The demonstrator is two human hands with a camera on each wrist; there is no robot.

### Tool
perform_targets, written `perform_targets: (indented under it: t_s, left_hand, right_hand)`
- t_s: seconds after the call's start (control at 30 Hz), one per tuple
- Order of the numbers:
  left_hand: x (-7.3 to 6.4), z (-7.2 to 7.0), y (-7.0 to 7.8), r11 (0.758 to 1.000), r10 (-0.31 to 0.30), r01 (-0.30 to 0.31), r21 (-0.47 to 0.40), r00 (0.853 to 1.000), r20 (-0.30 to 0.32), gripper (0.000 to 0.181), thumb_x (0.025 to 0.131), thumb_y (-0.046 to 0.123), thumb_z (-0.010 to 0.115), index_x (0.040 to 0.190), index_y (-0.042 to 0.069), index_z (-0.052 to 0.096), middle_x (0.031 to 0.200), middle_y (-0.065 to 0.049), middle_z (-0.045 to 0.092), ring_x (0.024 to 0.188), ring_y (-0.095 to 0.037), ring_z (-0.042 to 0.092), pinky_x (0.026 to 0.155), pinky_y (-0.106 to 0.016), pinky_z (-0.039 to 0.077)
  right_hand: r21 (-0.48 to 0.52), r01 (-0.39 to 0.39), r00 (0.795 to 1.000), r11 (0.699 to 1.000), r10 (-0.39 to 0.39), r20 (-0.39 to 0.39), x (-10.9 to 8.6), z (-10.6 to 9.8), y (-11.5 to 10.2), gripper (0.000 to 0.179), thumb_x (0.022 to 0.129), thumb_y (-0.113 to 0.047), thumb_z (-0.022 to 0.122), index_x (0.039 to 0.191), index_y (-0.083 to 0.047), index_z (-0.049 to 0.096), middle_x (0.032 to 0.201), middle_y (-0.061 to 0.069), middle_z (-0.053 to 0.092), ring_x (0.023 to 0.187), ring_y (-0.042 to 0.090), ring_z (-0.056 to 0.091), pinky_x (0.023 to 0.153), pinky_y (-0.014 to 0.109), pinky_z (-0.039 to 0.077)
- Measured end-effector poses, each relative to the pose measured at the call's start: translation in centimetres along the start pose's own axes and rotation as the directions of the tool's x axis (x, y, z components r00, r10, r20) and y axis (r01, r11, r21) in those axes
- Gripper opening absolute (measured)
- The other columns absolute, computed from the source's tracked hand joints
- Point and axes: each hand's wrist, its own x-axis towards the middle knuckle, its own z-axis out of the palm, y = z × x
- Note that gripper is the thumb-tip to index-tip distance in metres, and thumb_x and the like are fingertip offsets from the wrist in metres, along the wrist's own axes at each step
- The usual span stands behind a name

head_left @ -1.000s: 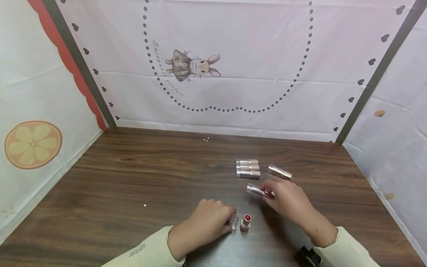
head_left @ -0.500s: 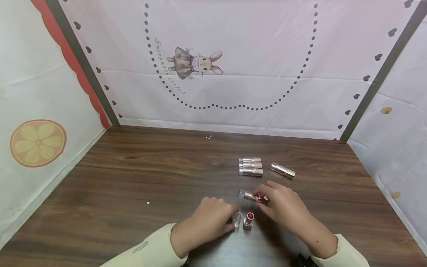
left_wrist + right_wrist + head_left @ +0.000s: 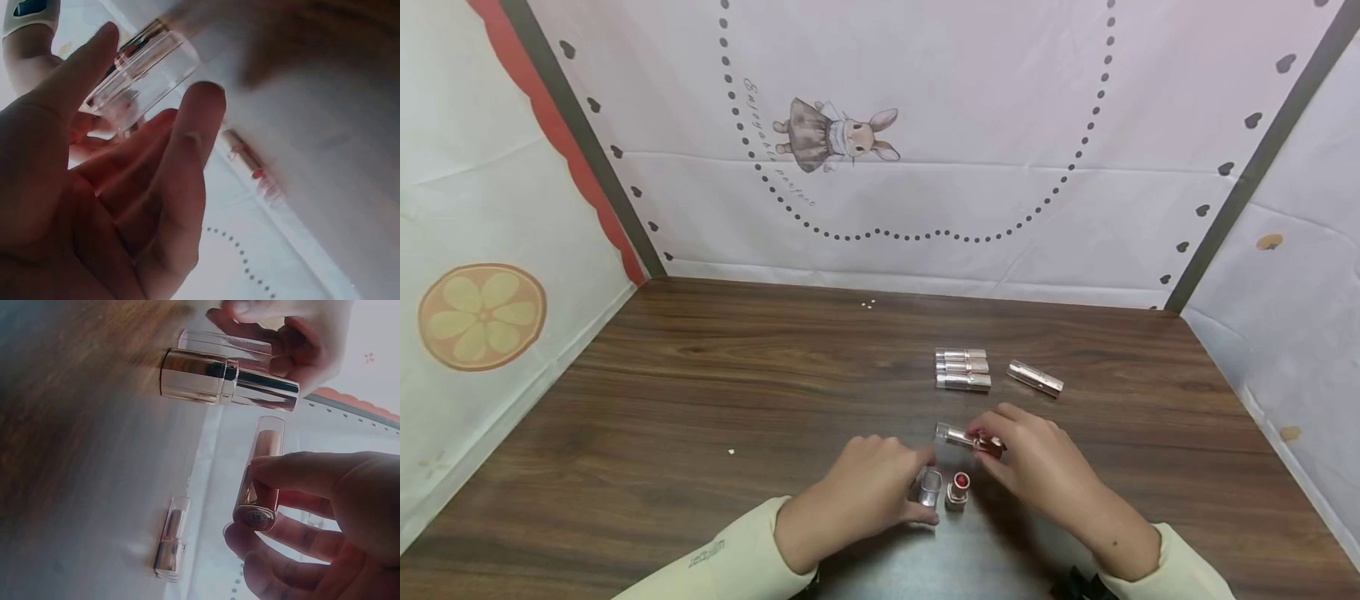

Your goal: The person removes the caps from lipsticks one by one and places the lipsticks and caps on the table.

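In the head view a clear cap [image 3: 929,488] stands upright on the table, between the spread thumb and fingers of my left hand [image 3: 868,487]. The left wrist view shows gaps between those fingertips and the cap [image 3: 165,72]. Close to the cap's right is an uncapped lipstick [image 3: 957,492], upright with its red tip up; its metallic tube [image 3: 206,378] shows in the right wrist view. My right hand [image 3: 1037,454] pinches a second lipstick [image 3: 955,435] just behind them. That one lies roughly level, its clear-capped end pointing left, and its base [image 3: 257,515] faces the right wrist camera.
Three capped lipsticks [image 3: 962,381] lie side by side farther back. Another lipstick [image 3: 1035,379] lies at a slant to their right. Tiny white bits [image 3: 868,305] are near the back edge of the brown table [image 3: 737,358]. Printed cloth walls [image 3: 985,167] enclose the back and sides.
My left thumb and fingers have spread away from the clear cap, leaving it standing. My right hand has brought its lipstick left and nearer to the upright one, then stayed about still.
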Motion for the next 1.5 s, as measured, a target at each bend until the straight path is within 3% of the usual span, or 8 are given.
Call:
perform_targets:
  t_s: [0.23,0.37,0.5,0.67,0.77,1.1,1.5]
  left_hand:
    - [-0.3,-1.5,0.1,0.996,-0.083,0.082,-0.018,0.990,-0.111,0.060,0.083,0.080,0.052,0.080,0.021,0.063,0.054,0.010,0.052,0.044,-0.010,0.048,0.042,-0.027,0.031]
    - [-0.3,-2.1,0.1,0.992,-0.118,0.125,0.022,0.975,-0.191,0.055,0.085,0.075,0.054,0.079,0.021,0.057,0.058,0.009,0.054,0.045,-0.014,0.050,0.042,-0.027,0.029]
    - [-0.2,-2.1,0.0,0.986,-0.118,0.144,0.082,0.957,-0.264,0.054,0.085,0.073,0.058,0.094,0.020,0.055,0.072,0.008,0.062,0.045,-0.016,0.051,0.042,-0.026,0.027]
    - [-0.3,-1.9,0.1,0.989,-0.044,0.086,0.123,0.949,-0.312,0.061,0.085,0.071,0.060,0.116,0.019,0.056,0.082,0.005,0.065,0.047,-0.013,0.055,0.041,-0.024,0.029]
    - [-0.4,-1.7,0.2,0.990,-0.002,0.046,0.133,0.950,-0.311,0.061,0.085,0.069,0.062,0.121,0.020,0.057,0.084,0.005,0.064,0.046,-0.010,0.053,0.040,-0.023,0.028]
    - [-0.5,-1.6,0.4,0.988,0.078,-0.025,0.151,0.931,-0.357,0.043,0.088,0.060,0.065,0.110,0.023,0.064,0.082,0.008,0.060,0.045,-0.009,0.051,0.039,-0.022,0.026]
    - [-0.4,-1.6,0.4,0.990,0.087,-0.039,0.134,0.925,-0.371,0.028,0.093,0.049,0.065,0.101,0.022,0.067,0.075,0.008,0.062,0.047,-0.010,0.055,0.039,-0.024,0.029]
  right_hand:
    - [-0.003,-0.001,1.000,1.000,0.001,-0.021,0.0,-0.5,-0.4,0.029,0.073,-0.012,0.088,0.096,-0.019,0.072,0.086,-0.009,0.064,0.069,0.003,0.061,0.059,0.022,0.048]
    - [0.000,0.025,0.999,1.000,-0.025,-0.046,-0.1,-0.8,-0.8,0.031,0.072,-0.012,0.088,0.097,-0.019,0.072,0.089,-0.009,0.065,0.072,0.002,0.061,0.061,0.022,0.050]
    - [0.027,0.083,0.993,0.996,-0.081,-0.085,-0.3,-1.0,-1.1,0.033,0.071,-0.009,0.089,0.098,-0.018,0.072,0.090,-0.008,0.064,0.071,0.000,0.060,0.061,0.019,0.049]
    - [0.064,0.148,0.983,0.987,-0.140,-0.118,-0.5,-1.2,-1.5,0.035,0.071,-0.006,0.089,0.100,-0.016,0.072,0.090,-0.007,0.063,0.071,0.001,0.062,0.061,0.016,0.050]
    - [0.077,0.165,0.980,0.983,-0.155,-0.125,-0.6,-1.2,-1.8,0.035,0.071,-0.006,0.088,0.100,-0.015,0.072,0.091,-0.006,0.063,0.073,0.001,0.063,0.062,0.016,0.050]
    - [0.082,0.201,0.971,0.976,-0.188,-0.149,-0.6,-1.1,-1.9,0.033,0.072,-0.007,0.088,0.101,-0.013,0.072,0.091,-0.006,0.063,0.072,0.001,0.062,0.061,0.015,0.050]
    - [0.120,0.210,0.969,0.970,-0.190,-0.158,-0.7,-1.0,-2.0,0.032,0.074,-0.006,0.087,0.101,-0.011,0.071,0.091,-0.006,0.063,0.074,0.001,0.062,0.064,0.016,0.052]
